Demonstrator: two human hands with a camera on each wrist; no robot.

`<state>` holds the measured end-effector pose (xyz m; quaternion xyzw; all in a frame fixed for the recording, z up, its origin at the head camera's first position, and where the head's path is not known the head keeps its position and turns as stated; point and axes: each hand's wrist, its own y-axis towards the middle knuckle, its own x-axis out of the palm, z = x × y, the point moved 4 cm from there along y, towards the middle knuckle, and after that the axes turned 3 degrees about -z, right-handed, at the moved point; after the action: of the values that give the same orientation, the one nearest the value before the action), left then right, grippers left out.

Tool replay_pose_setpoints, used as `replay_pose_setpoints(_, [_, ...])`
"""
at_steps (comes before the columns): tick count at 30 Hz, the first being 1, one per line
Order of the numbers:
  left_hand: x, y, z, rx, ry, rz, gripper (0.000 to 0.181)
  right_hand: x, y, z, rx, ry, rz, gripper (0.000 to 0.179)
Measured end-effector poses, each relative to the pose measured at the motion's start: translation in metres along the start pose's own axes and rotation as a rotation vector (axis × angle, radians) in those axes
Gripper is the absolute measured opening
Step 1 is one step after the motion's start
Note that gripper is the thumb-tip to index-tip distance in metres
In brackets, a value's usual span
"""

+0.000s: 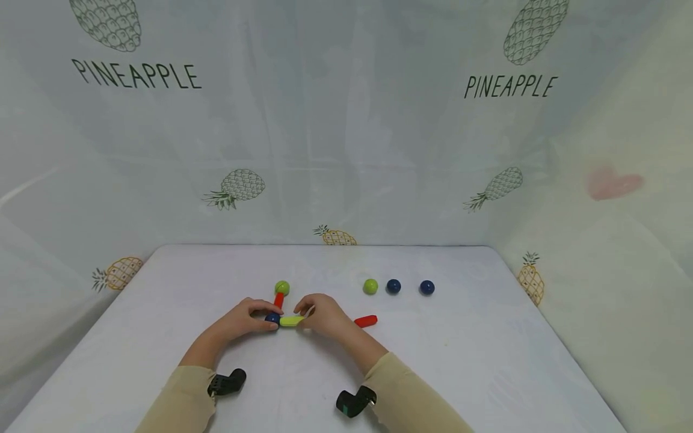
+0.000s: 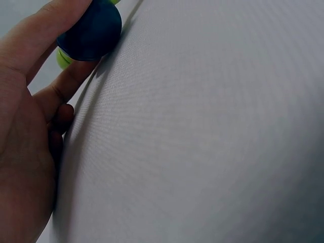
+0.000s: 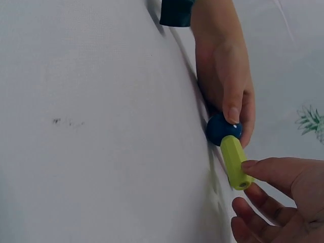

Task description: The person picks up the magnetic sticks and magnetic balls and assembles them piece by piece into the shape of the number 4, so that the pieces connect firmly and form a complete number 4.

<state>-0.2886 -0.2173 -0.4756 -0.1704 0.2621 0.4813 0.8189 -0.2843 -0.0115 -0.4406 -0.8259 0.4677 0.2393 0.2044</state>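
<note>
My left hand (image 1: 243,317) pinches a dark blue ball (image 1: 272,319) between thumb and fingers; in the left wrist view the ball (image 2: 96,33) shows up close. A yellow-green rod (image 1: 290,322) with flat sides meets the ball's right side. My right hand (image 1: 326,317) pinches this rod near its other end, where a small hole shows in the right wrist view on the rod (image 3: 234,159). From the blue ball a red rod (image 1: 278,300) runs away from me, with a light green ball (image 1: 282,287) at its far end.
Another red rod (image 1: 366,321) lies partly hidden behind my right forearm. Farther back on the white table (image 1: 476,361) are a green ball (image 1: 370,286) and two dark blue balls (image 1: 393,286). A pineapple-print sheet (image 1: 335,132) hangs behind.
</note>
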Motion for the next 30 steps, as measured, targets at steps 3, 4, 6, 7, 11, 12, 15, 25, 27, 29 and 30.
replay_pose_setpoints(3, [-0.001, -0.001, 0.000, -0.020, 0.012, 0.012, 0.029, -0.005, -0.003, 0.000, -0.008, -0.004, 0.009, 0.019])
replay_pose_setpoints(4, [-0.001, -0.001, 0.000, -0.029, 0.015, 0.015, 0.029, -0.007, -0.004, 0.001, -0.007, -0.009, 0.013, 0.020])
replay_pose_setpoints(6, [-0.001, -0.001, 0.000, -0.032, 0.015, 0.015, 0.029, -0.011, -0.005, 0.002, -0.006, -0.015, 0.019, 0.020])
replay_pose_setpoints(7, [-0.001, -0.001, 0.000, -0.036, 0.013, 0.016, 0.029, -0.013, -0.006, 0.003, -0.006, -0.016, 0.024, 0.020])
replay_pose_setpoints(11, [-0.001, 0.001, 0.000, -0.029, 0.007, 0.010, 0.029, -0.023, -0.009, 0.006, -0.009, -0.020, 0.048, 0.020])
replay_pose_setpoints(12, [-0.001, 0.001, 0.000, -0.029, 0.006, 0.009, 0.029, -0.026, -0.010, 0.008, -0.011, -0.017, 0.056, 0.020])
replay_pose_setpoints(15, [-0.001, 0.002, -0.001, -0.017, 0.009, 0.002, 0.029, -0.033, -0.012, 0.012, -0.016, -0.010, 0.080, 0.022])
replay_pose_setpoints(25, [0.000, 0.000, -0.001, -0.018, 0.003, -0.002, 0.030, -0.058, -0.020, 0.028, -0.013, 0.058, 0.155, 0.026])
replay_pose_setpoints(27, [0.000, -0.001, -0.001, -0.005, -0.003, -0.005, 0.030, -0.063, -0.021, 0.032, -0.011, 0.046, 0.173, 0.026])
replay_pose_setpoints(29, [0.000, -0.001, 0.000, 0.009, -0.007, -0.012, 0.030, -0.067, -0.022, 0.036, -0.012, 0.037, 0.191, 0.026])
replay_pose_setpoints(30, [-0.001, 0.000, 0.000, 0.015, -0.007, -0.013, 0.030, -0.070, -0.023, 0.037, -0.015, 0.029, 0.201, 0.026])
